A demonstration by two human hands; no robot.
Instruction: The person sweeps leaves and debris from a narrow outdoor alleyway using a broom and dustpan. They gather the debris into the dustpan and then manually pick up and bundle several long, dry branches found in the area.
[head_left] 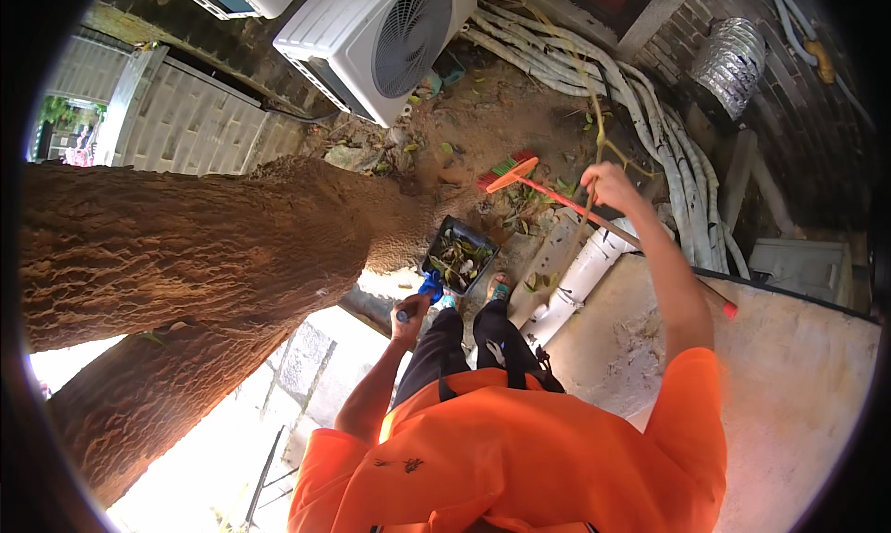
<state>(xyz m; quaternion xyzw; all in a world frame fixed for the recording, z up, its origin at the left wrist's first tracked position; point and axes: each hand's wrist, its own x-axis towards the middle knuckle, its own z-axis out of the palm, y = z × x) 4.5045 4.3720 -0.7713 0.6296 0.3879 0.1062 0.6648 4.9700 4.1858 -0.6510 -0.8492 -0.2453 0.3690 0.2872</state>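
Observation:
My left hand (409, 318) is closed around the handle of a dustpan (480, 275), a dark pan with a blue joint, filled with dry leaves (458, 256). It hangs or rests just ahead of my feet. Raised on the right, my right hand (613, 186) grips a thin, forked branch (600, 129) that runs up past the white pipes and down towards the ground. Below that hand lies a broom (512, 175) with an orange head, red and green bristles and a red handle, which slants across to the low wall; the hand appears apart from it.
A thick tree trunk (186, 245) fills the left side. Outdoor air-conditioner units (380, 46) stand ahead. Wrapped white pipes (650, 115) curve along the right, near a silver duct (730, 67). A white drainpipe (580, 287) runs beside a low wall (742, 394). Leaves litter the soil (483, 115).

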